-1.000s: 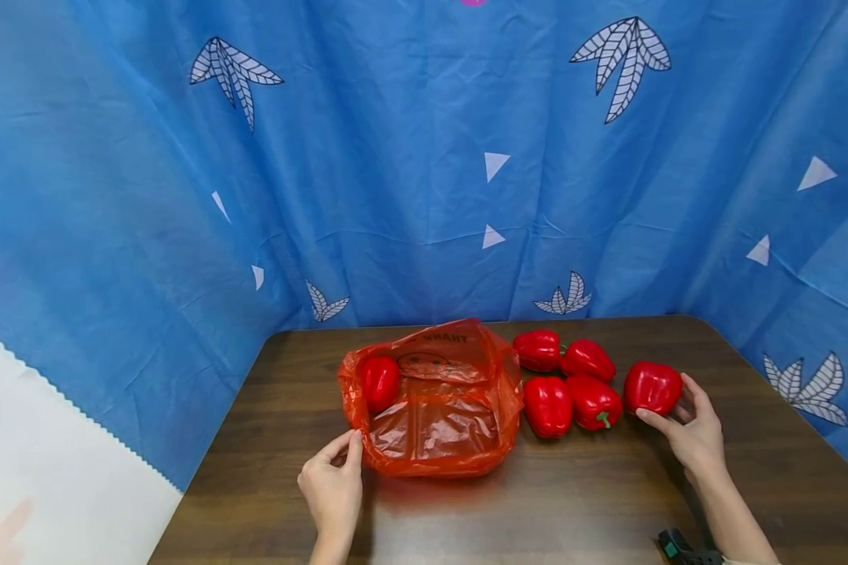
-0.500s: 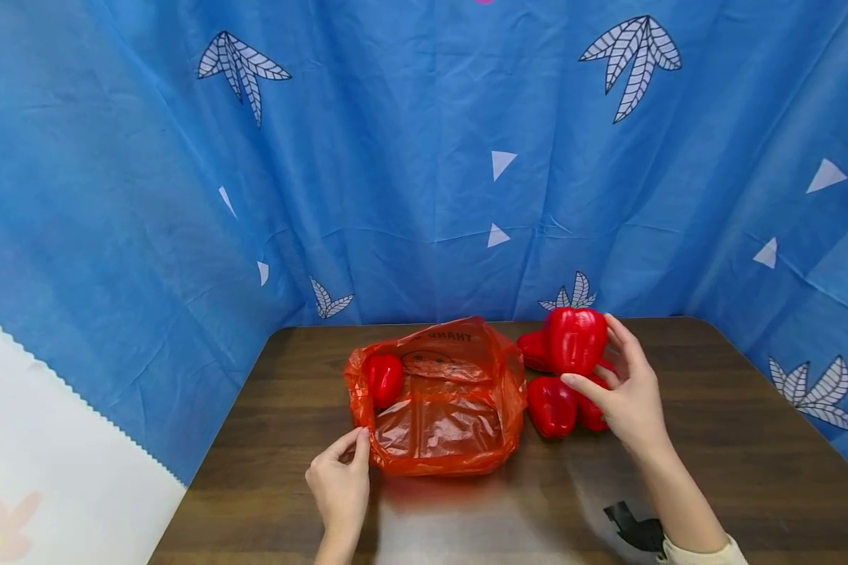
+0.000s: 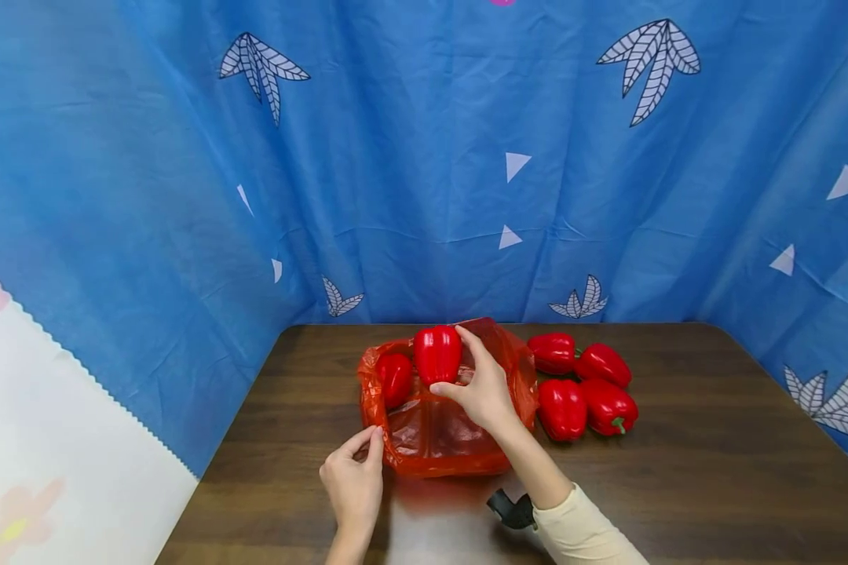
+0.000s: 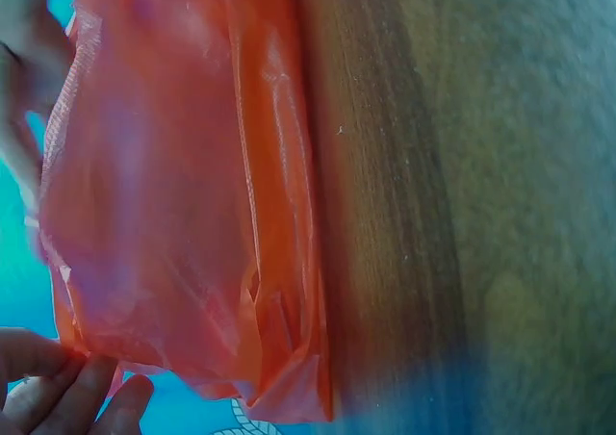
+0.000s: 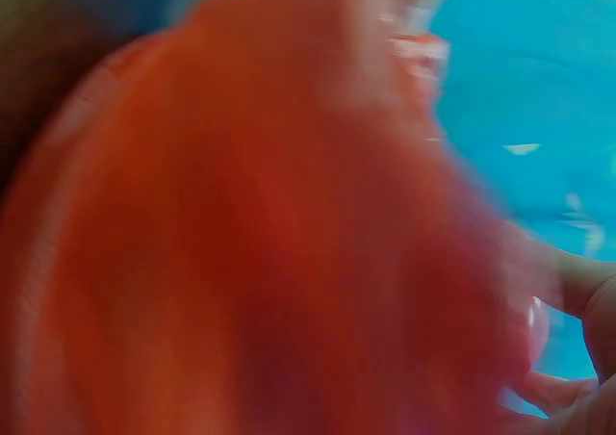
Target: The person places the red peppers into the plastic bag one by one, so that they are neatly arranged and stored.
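Observation:
A red, see-through plastic bag (image 3: 452, 464) stands with its mouth spread wide on the table. My left hand (image 3: 356, 479) pinches the near left corner of its rim between thumb and fingers; in the left wrist view the fingertips (image 4: 82, 387) are right at that edge. My right hand (image 3: 484, 388) grips a red bell pepper (image 3: 437, 355) over the bag's mouth, thumb below and fingers on the far side. Inside the bag, at its left end, lies another red bell pepper (image 3: 394, 380). The right wrist view is blurred and mostly filled by the bag (image 5: 260, 223).
Several red bell peppers (image 3: 562, 410) lie in a cluster on the wooden table (image 3: 714, 439), just right of the bag. A blue patterned curtain (image 3: 424, 157) hangs behind the table's far edge. The black wrist camera (image 3: 511, 508) juts out under the right forearm.
My right hand has lifted the bell pepper from the right side, carried it left over the cluster and brought it above the bag. My left hand keeps its pinch on the rim.

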A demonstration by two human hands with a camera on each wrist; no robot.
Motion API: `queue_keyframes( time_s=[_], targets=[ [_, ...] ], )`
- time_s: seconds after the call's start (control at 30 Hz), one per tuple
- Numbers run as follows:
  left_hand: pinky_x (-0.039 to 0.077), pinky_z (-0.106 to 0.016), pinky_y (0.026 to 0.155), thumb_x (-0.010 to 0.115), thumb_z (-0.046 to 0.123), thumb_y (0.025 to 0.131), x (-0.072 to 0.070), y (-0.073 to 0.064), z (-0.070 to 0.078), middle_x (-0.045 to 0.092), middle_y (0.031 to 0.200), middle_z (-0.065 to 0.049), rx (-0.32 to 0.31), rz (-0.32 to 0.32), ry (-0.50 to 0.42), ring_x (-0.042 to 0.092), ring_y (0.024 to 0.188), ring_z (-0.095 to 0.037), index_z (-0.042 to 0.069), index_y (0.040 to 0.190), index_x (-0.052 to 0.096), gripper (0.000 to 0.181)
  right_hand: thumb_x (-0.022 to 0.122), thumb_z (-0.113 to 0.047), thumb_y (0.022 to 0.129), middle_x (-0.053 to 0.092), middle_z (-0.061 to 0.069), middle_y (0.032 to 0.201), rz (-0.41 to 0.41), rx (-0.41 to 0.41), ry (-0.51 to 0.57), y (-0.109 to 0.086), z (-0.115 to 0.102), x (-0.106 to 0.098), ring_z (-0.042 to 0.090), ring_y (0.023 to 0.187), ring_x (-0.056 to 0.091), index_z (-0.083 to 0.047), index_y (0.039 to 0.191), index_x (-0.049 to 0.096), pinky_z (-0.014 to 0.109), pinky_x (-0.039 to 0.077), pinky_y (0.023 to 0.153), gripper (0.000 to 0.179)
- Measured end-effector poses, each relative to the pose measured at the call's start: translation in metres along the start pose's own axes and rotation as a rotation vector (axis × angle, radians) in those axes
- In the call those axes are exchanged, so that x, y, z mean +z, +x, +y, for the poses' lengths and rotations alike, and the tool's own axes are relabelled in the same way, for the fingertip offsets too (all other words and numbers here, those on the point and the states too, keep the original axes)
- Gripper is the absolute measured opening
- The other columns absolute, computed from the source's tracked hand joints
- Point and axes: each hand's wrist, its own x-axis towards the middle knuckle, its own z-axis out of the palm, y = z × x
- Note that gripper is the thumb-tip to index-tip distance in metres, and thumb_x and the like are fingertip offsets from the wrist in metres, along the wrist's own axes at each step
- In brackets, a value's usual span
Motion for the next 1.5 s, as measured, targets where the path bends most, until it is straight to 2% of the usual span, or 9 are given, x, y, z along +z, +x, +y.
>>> queue_keyframes(
  time_s=[0.2, 0.43, 0.63, 0.87, 1.03, 1.17, 1.27, 1.5],
  targets=[
    [0.044, -0.01, 0.05, 0.079, 0.005, 0.076, -0.001, -0.001, 0.001, 0.074, 0.068, -0.008, 0.003, 0.005, -0.005, 0.062, 0.053, -0.002, 0.006, 0.08, 0.08, 0.004, 0.086, -0.008, 0.071, 0.054, 0.019, 0.138, -0.013, 0.096, -0.097, 0.009, 0.024, 0.027, 0.038, 0.113, 0.06, -0.01, 0.146, 0.04, 0.048, 0.054, 0.09, 0.088],
    [0.044, -0.011, 0.05, 0.08, 0.005, 0.075, 0.0, -0.001, 0.003, 0.074, 0.066, -0.006, 0.006, 0.006, -0.002, 0.062, 0.053, -0.004, 0.005, 0.079, 0.08, 0.005, 0.088, -0.009, 0.068, 0.057, 0.023, 0.133, -0.02, 0.171, -0.187, 0.019, 0.046, 0.039, 0.039, 0.115, 0.055, -0.005, 0.143, 0.043, 0.053, 0.048, 0.097, 0.087],
    [0.043, -0.012, 0.048, 0.081, 0.006, 0.075, 0.001, -0.002, 0.003, 0.073, 0.066, -0.006, 0.025, 0.004, -0.004, 0.059, 0.052, 0.002, 0.003, 0.079, 0.079, 0.006, 0.088, -0.007, 0.066, 0.054, 0.025, 0.135, -0.019, 0.163, -0.23, 0.024, 0.06, 0.048, 0.044, 0.121, 0.05, -0.004, 0.142, 0.042, 0.057, 0.043, 0.102, 0.089],
    [0.043, -0.011, 0.049, 0.081, 0.006, 0.076, 0.001, -0.002, 0.003, 0.074, 0.067, -0.007, 0.037, 0.0, 0.005, 0.063, 0.051, -0.008, 0.004, 0.08, 0.079, 0.005, 0.085, -0.005, 0.069, 0.047, 0.025, 0.141, -0.041, 0.186, -0.22, 0.022, 0.069, 0.053, 0.046, 0.126, 0.044, -0.007, 0.148, 0.035, 0.062, 0.04, 0.102, 0.093],
    [0.043, -0.01, 0.05, 0.08, 0.004, 0.076, 0.001, -0.003, 0.003, 0.074, 0.068, -0.007, 0.025, 0.0, 0.012, 0.065, 0.053, -0.013, 0.005, 0.08, 0.08, 0.004, 0.084, -0.006, 0.071, 0.042, 0.024, 0.147, -0.06, 0.197, -0.227, 0.017, 0.063, 0.05, 0.046, 0.133, 0.04, -0.008, 0.152, 0.03, 0.063, 0.036, 0.105, 0.097],
    [0.043, -0.011, 0.049, 0.08, 0.004, 0.075, 0.0, -0.002, 0.003, 0.074, 0.068, -0.007, 0.025, 0.003, 0.015, 0.064, 0.052, -0.012, 0.005, 0.08, 0.08, 0.004, 0.083, -0.008, 0.073, 0.04, 0.021, 0.15, -0.06, 0.133, -0.25, 0.009, 0.052, 0.043, 0.044, 0.135, 0.04, -0.01, 0.152, 0.031, 0.062, 0.036, 0.106, 0.094],
    [0.044, -0.01, 0.05, 0.08, 0.005, 0.075, 0.0, -0.002, 0.003, 0.074, 0.067, -0.007, 0.029, 0.007, 0.016, 0.063, 0.051, -0.009, 0.005, 0.079, 0.08, 0.004, 0.083, -0.008, 0.074, 0.043, 0.018, 0.149, -0.054, 0.043, -0.23, -0.002, 0.042, 0.032, 0.041, 0.132, 0.044, -0.011, 0.151, 0.035, 0.059, 0.04, 0.104, 0.09],
    [0.043, -0.01, 0.05, 0.081, 0.005, 0.074, 0.001, -0.002, 0.0, 0.074, 0.066, -0.007, 0.041, 0.015, 0.013, 0.063, 0.051, -0.009, 0.005, 0.079, 0.08, 0.005, 0.083, -0.01, 0.075, 0.052, 0.01, 0.143, -0.025, -0.131, -0.125, -0.034, 0.024, -0.015, 0.031, 0.125, 0.056, -0.019, 0.147, 0.043, 0.047, 0.051, 0.095, 0.083]
  ],
)
